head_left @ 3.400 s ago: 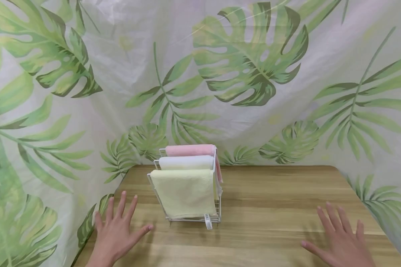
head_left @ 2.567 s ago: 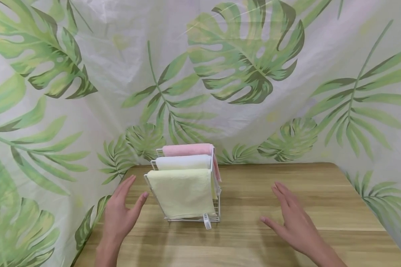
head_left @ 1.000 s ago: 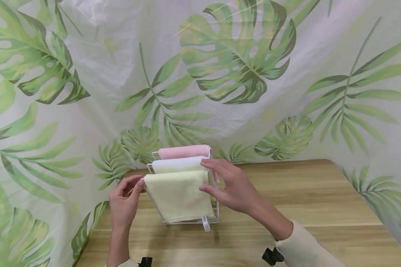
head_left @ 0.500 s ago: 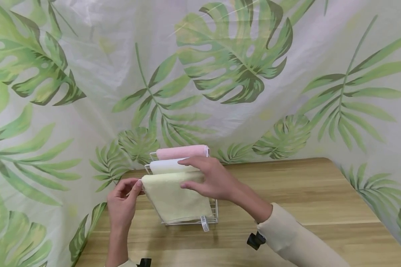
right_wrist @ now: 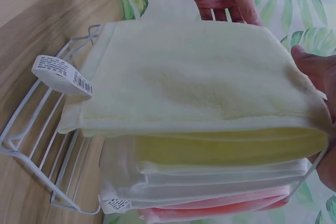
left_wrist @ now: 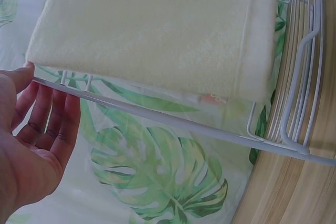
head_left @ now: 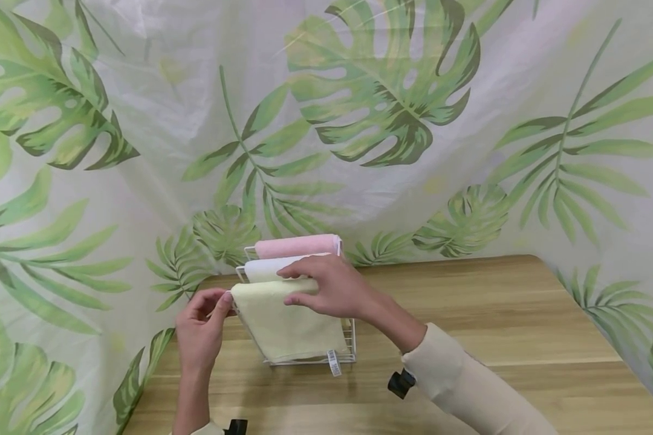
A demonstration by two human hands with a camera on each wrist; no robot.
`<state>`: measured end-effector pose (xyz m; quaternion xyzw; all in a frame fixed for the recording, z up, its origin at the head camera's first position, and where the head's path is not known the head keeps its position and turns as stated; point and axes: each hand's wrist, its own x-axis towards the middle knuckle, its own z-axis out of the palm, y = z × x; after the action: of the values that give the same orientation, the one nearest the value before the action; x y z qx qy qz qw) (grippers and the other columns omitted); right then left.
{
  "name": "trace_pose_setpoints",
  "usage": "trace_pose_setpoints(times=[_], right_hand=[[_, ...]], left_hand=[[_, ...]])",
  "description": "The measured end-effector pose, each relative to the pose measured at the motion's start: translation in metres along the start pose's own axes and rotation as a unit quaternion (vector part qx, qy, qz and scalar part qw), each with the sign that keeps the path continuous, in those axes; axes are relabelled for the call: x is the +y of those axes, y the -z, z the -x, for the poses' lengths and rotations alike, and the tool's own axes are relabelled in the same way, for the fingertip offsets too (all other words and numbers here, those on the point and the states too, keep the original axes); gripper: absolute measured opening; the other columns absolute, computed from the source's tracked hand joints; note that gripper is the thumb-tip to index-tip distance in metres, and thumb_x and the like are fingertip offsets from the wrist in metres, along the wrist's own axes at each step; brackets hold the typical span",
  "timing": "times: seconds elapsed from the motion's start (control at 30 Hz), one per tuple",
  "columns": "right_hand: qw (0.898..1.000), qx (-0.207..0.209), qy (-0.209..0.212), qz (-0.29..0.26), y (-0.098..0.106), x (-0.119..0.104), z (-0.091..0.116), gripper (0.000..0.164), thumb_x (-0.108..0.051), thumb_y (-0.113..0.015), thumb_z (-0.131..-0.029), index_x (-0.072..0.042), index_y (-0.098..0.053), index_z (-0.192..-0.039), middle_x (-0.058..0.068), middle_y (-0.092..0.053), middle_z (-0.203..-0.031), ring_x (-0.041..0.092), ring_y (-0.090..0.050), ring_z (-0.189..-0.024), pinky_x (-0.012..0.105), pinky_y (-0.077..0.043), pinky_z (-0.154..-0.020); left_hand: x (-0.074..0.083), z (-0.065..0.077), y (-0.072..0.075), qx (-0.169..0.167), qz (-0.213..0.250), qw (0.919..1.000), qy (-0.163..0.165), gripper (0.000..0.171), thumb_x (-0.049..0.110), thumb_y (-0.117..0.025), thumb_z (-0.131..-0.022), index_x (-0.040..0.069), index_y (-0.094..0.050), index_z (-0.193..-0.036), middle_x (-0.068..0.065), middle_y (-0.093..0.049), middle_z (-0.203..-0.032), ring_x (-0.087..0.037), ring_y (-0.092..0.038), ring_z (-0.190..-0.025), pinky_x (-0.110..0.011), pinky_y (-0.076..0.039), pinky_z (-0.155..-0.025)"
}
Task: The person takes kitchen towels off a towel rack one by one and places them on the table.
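A white wire rack (left_wrist: 157,116) stands on the table with folded towels draped over its bars. The pale yellow towel (head_left: 288,326) hangs at the front, the white towel (head_left: 261,270) behind it, and the pink towel (head_left: 296,245) at the back. My left hand (head_left: 200,329) pinches the rack's front left top corner between thumb and fingers. Over the yellow towel's top edge arches my right hand (head_left: 340,290), thumb in front and fingers above and behind, with a gap between them. Whether those fingertips touch cloth is hidden.
A printed label (head_left: 334,364) hangs from the yellow towel's lower right corner. The wooden table (head_left: 468,320) extends to the right. Behind it hangs a leaf-patterned sheet (head_left: 217,36). Black devices (head_left: 401,385) sit at the wrists.
Both hands have come in from the table's sides to the rack. The left has taken hold of its corner; the right has slid leftward over the yellow towel's top.
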<state>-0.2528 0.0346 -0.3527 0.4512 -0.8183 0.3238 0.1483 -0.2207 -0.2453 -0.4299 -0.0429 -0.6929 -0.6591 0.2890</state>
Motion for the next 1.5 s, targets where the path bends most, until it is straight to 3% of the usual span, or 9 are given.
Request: trace_pose_setpoints(times=[0.23,0.53,0.73,0.93,1.13,1.27,1.37,1.5], right_hand=[[0.999,0.002,0.019,0.04,-0.002,0.009,-0.005,0.032,-0.032,-0.085,-0.094,-0.016,-0.082,-0.122,-0.004,-0.082,-0.117,0.007,-0.078,-0.103,0.023,-0.063,-0.087],[1.0,-0.003,0.008,0.018,-0.004,0.015,-0.007,0.021,-0.029,-0.083,-0.096,-0.018,-0.085,-0.114,-0.006,-0.084,-0.108,0.003,-0.078,-0.09,0.02,-0.062,-0.078],[1.0,-0.001,-0.015,-0.009,-0.001,0.009,-0.01,0.017,-0.026,-0.083,-0.097,-0.018,-0.086,-0.111,-0.006,-0.085,-0.103,-0.007,-0.063,-0.07,0.012,-0.051,-0.068],[0.998,0.009,-0.04,-0.046,0.001,0.002,-0.012,0.016,-0.021,-0.083,-0.097,-0.015,-0.086,-0.111,-0.001,-0.085,-0.104,-0.006,-0.053,-0.06,0.012,-0.042,-0.058],[0.998,0.042,-0.03,-0.039,0.004,0.0,-0.014,0.018,-0.019,-0.082,-0.096,-0.012,-0.085,-0.113,0.001,-0.084,-0.107,-0.004,-0.062,-0.068,0.012,-0.049,-0.066],[0.996,0.077,-0.014,-0.049,0.01,-0.002,-0.019,0.018,-0.017,-0.083,-0.095,-0.01,-0.085,-0.112,0.003,-0.084,-0.108,0.007,-0.077,-0.087,0.017,-0.057,-0.077],[0.993,0.095,-0.006,-0.063,0.016,-0.003,-0.023,0.018,-0.015,-0.083,-0.095,-0.009,-0.084,-0.111,0.004,-0.084,-0.108,0.014,-0.08,-0.102,0.019,-0.059,-0.083],[0.993,0.096,-0.003,-0.073,0.027,-0.006,-0.028,0.017,-0.015,-0.082,-0.096,-0.007,-0.084,-0.111,0.007,-0.084,-0.108,0.008,-0.075,-0.083,0.017,-0.055,-0.076]], left_hand=[[0.0,-0.001,-0.002,0.006,-0.009,0.9999,-0.002,0.013,-0.003,-0.073,-0.099,-0.015,-0.069,-0.103,0.001,-0.072,-0.086,-0.006,-0.072,-0.074,-0.021,-0.067,-0.068],[-0.002,-0.001,-0.003,0.008,-0.016,0.9998,-0.005,0.018,0.003,-0.076,-0.099,-0.013,-0.071,-0.104,0.0,-0.073,-0.089,-0.005,-0.073,-0.076,-0.021,-0.068,-0.069],[-0.003,0.001,-0.002,0.012,-0.002,0.9999,-0.003,0.02,0.004,-0.078,-0.098,-0.014,-0.07,-0.103,-0.003,-0.073,-0.088,-0.006,-0.073,-0.076,-0.024,-0.068,-0.069],[-0.002,0.002,-0.002,0.013,-0.013,0.9998,-0.001,0.015,0.001,-0.075,-0.099,-0.013,-0.071,-0.103,-0.001,-0.074,-0.087,-0.006,-0.073,-0.075,-0.024,-0.068,-0.069],[-0.001,0.001,-0.003,0.011,-0.008,0.9999,-0.007,0.011,-0.004,-0.073,-0.099,-0.014,-0.07,-0.103,0.001,-0.073,-0.086,-0.006,-0.073,-0.073,-0.024,-0.068,-0.068],[-0.001,0.0,-0.004,0.01,-0.005,0.9999,-0.008,0.012,-0.002,-0.074,-0.099,-0.013,-0.07,-0.102,0.002,-0.073,-0.086,-0.006,-0.073,-0.074,-0.023,-0.068,-0.068],[-0.002,-0.001,-0.004,0.011,-0.005,0.9999,-0.007,0.016,0.001,-0.076,-0.098,-0.012,-0.07,-0.102,0.002,-0.073,-0.087,-0.006,-0.074,-0.075,-0.023,-0.068,-0.067],[-0.002,-0.001,-0.003,0.011,0.001,0.9999,-0.007,0.018,0.003,-0.077,-0.098,-0.013,-0.07,-0.102,0.0,-0.073,-0.087,-0.006,-0.073,-0.074,-0.023,-0.068,-0.067]])
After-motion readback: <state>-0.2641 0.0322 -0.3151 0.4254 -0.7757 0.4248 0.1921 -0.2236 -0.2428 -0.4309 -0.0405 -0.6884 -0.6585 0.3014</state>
